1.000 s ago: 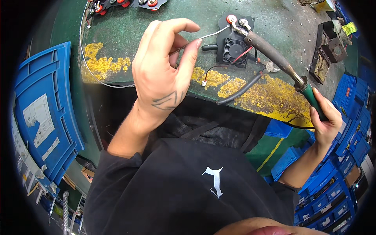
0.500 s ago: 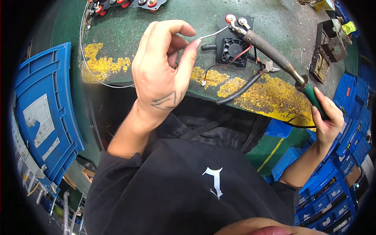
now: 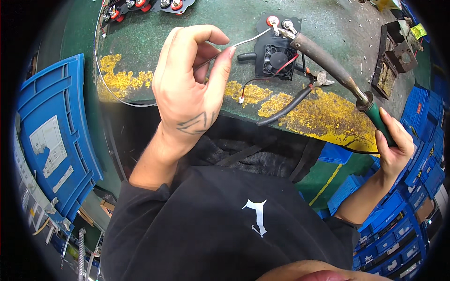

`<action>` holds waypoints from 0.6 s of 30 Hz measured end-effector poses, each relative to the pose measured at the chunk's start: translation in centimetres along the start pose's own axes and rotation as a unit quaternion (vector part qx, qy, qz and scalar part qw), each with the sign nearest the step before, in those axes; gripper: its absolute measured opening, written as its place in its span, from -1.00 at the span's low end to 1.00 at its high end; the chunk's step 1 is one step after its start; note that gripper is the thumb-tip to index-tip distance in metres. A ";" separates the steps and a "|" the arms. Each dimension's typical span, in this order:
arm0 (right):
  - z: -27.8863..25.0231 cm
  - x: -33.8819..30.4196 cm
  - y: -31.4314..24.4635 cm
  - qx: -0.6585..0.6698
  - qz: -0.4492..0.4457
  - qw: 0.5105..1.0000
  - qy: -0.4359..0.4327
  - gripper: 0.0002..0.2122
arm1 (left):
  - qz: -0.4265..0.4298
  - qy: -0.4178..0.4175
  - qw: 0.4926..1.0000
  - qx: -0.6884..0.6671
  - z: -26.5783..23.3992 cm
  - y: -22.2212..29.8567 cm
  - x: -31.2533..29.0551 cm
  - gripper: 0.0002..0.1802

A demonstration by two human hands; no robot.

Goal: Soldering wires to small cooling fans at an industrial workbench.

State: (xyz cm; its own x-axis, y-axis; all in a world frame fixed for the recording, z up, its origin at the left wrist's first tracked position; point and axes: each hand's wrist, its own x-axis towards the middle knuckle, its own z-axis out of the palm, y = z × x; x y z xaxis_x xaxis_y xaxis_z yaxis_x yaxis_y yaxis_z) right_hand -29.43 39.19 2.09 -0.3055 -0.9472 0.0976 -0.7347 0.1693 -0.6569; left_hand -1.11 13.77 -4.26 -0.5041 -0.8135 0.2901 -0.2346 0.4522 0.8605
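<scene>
A black plate with a small square fan (image 3: pixel 277 61) lies on the green work surface (image 3: pixel 178 16), well back from its yellow-painted near edge. At the plate's far end are a red-ringed terminal (image 3: pixel 272 21) and, to its right, a second terminal (image 3: pixel 288 24). The tip of a soldering iron (image 3: pixel 328 61) is at the red-ringed terminal's metal tab; whether it touches is too small to tell.

The right hand (image 3: pixel 396 143) is closed around the iron's green handle, just beyond the near edge toward its right end. The left hand (image 3: pixel 187 84) has its thumb clamped on a thin solder wire (image 3: pixel 253 39), the index fingertip standing apart from it; the other fingers curl behind, partly hidden. The wire's end reaches the same tab, and its length loops past the near left corner.

A red and black lead ends in a white connector (image 3: pixel 241 99) near the near edge. Dark-handled pliers (image 3: pixel 290 107) lie just beside the fan, one handle pointing to that edge. More plates with terminals (image 3: pixel 140 4) lie farther back, toward the left edge; a metal box (image 3: pixel 403 58) stands by the right edge. Blue crates (image 3: pixel 398 225) are stacked beyond.
</scene>
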 end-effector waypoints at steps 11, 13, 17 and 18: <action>0.0 0.2 0.1 -0.004 0.009 1.000 -0.014 -0.55 | 0.000 -0.008 1.000 0.004 0.1 -0.1 0.0 -0.74; -0.1 0.3 0.0 -0.005 0.010 1.000 -0.015 -0.55 | 0.002 -0.002 1.000 -0.004 0.1 -0.2 -0.1 -0.74; -0.2 0.5 -0.2 -0.006 0.007 1.000 -0.024 -0.55 | 0.011 -0.005 1.000 -0.003 0.3 -0.1 0.1 -0.75; -0.2 0.6 -0.2 -0.005 0.008 1.000 -0.028 -0.55 | 0.006 -0.009 1.000 0.002 0.3 0.0 0.1 -0.76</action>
State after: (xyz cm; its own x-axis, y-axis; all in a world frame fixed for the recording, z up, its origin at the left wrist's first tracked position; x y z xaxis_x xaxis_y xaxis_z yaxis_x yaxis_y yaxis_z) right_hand -29.57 38.69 2.48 -0.2827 -0.9581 0.0451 -0.7367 0.1868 -0.6499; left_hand -1.41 13.86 -4.33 -0.5215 -0.8015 0.2925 -0.2325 0.4633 0.8551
